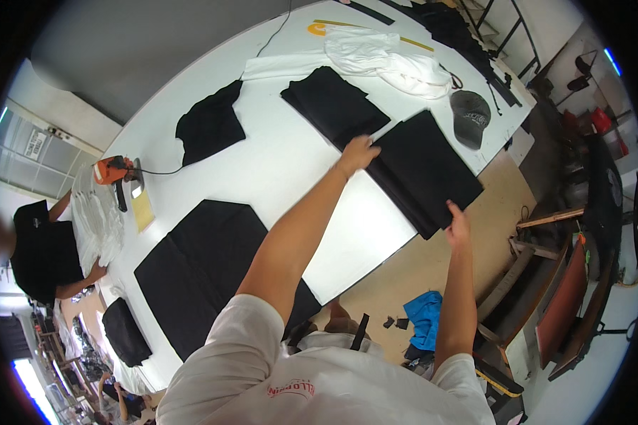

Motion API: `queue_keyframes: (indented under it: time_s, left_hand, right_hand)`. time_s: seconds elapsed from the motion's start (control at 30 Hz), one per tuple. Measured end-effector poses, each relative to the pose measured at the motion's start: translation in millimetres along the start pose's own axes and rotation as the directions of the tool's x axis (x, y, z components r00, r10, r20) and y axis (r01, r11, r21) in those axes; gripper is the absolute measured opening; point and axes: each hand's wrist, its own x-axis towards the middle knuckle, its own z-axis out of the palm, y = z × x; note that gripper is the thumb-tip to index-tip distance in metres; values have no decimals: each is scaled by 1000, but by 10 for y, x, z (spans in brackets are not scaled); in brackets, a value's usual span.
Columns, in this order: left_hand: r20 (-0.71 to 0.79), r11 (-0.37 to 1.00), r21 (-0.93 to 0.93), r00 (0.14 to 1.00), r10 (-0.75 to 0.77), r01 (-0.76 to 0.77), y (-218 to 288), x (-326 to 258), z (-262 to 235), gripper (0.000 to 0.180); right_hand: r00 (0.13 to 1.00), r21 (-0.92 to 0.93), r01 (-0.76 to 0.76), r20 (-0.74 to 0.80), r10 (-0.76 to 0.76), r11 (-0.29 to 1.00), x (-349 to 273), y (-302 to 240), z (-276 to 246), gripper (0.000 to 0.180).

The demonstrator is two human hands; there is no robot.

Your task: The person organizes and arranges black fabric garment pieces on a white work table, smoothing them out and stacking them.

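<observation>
A folded stack of black fabric [432, 163] lies at the table's right edge, its near corner jutting over the edge. My left hand [360, 154] is closed at the stack's left corner. At its near right corner my right hand [458, 221] pinches the fabric, thumb on the upper side. Just beyond my left hand is another black fabric stack [333, 103]. Left of my left forearm, a large black fabric piece [198, 262] is spread on the white table [347, 248]. A smaller black piece [211, 126] lies farther off.
White cloth [383, 60] and a grey cap [469, 117] lie toward the far side. An orange corded cutting tool [113, 170] stands at the left, where another person [46, 244] holds white fabric. Blue cloth [424, 319] and a wooden bench [524, 283] are off the table, right.
</observation>
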Motion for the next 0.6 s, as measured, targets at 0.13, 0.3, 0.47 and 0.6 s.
queue_keyframes:
  time_s: [0.13,0.3,0.47,0.6]
  left_hand:
    - [217,841,-472,959,-182,266,-481,-1317,408,43]
    - [7,583,-731,858,-513,355,-923,-3805,-235,37]
    - [245,157,-882,717,-653,445,-1542,-6680,-510,36]
    - [195,-92,-848,147,-970,521,-1978,-7928,13,44]
  right_hand:
    - [1000,213,-5,-1,6,977,230,492,-428,57]
    - [995,248,2,92,-25,969,518,572,-647,57]
    - [836,-473,312,-276,-475,824,-29,747,-85,46]
    - [915,-668,358,389,-104,652,-1033,1419,176,30]
